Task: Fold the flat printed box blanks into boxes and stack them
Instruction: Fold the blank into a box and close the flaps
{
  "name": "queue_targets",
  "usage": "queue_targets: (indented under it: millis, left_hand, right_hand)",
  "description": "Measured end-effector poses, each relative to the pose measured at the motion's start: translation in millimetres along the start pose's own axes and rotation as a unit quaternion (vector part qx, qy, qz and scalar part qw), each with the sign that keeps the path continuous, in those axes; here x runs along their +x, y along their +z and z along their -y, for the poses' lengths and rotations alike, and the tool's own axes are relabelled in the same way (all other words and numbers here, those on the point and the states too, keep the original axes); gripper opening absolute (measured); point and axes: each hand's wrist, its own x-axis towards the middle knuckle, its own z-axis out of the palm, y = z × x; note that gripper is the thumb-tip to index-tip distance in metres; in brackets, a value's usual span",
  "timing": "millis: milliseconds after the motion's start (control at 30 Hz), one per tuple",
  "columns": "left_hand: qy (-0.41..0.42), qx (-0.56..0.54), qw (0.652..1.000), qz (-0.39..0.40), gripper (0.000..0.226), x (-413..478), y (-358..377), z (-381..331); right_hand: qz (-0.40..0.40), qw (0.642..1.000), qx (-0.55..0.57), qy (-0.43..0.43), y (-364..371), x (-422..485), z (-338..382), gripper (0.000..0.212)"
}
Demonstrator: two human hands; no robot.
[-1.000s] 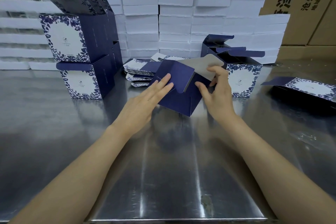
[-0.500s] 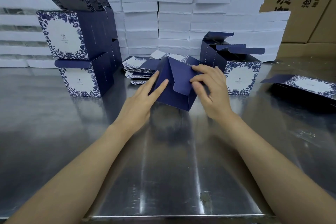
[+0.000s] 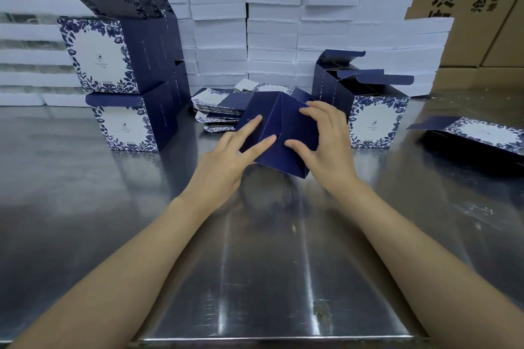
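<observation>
Shiny steel table (image 3: 85,207) under both hands. Stack of folded blue-floral cardboard boxes (image 3: 113,71) well left of left fingers. Open-topped folded boxes (image 3: 377,122) just right of right fingers. Pile of flat printed blanks (image 3: 215,113) just beyond fingertips. Dark-blue cardboard box (image 3: 286,127) tilted between hands. Left hand (image 3: 224,167): fingers straight, pressing box panel. Right hand (image 3: 329,156): fingers curled, thumb and fingertips gripping box.

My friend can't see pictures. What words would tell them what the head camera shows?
Two bare hands hold a tilted dark blue box at a shiny metal table: the left hand presses flat fingers on it, the right hand grips it. Finished flowery boxes are stacked at the left, flat blanks lie behind the hands.
</observation>
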Motion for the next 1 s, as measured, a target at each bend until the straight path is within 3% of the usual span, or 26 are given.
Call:
queue_targets:
  millis: [167,433,533,633,767,867,1000]
  left_hand:
    - [0.024,-0.016,0.999,-0.026,0.068,2,-2,-10]
    - [0.021,-0.051,0.998,-0.044,0.077,2,-1,-6]
    - [0.014,-0.069,0.996,-0.047,0.077,1,2,3]
    - [-0.027,-0.127,0.991,-0.038,0.076,-1,8,13]
    - [-0.084,-0.197,0.977,0.021,0.079,-6,18,20]
    - [-0.094,-0.267,0.959,0.028,0.079,-6,17,20]
    - [-0.174,-0.369,0.913,-0.029,0.072,-5,18,24]
  right_hand:
    - [-0.062,0.997,-0.048,-0.01,1,-1,1,0.056]
    - [-0.049,0.998,0.006,-0.046,-7,2,-5,0.043]
    - [-0.065,0.99,0.128,0.007,-12,5,-7,0.035]
    - [-0.068,0.982,0.143,0.101,-11,8,-3,0.035]
    - [0.032,0.935,0.23,0.269,-6,7,-1,0.038]
    - [0.067,0.923,0.27,0.265,-3,5,0,0.034]
    - [0.041,0.897,0.378,0.225,1,1,5,0.022]
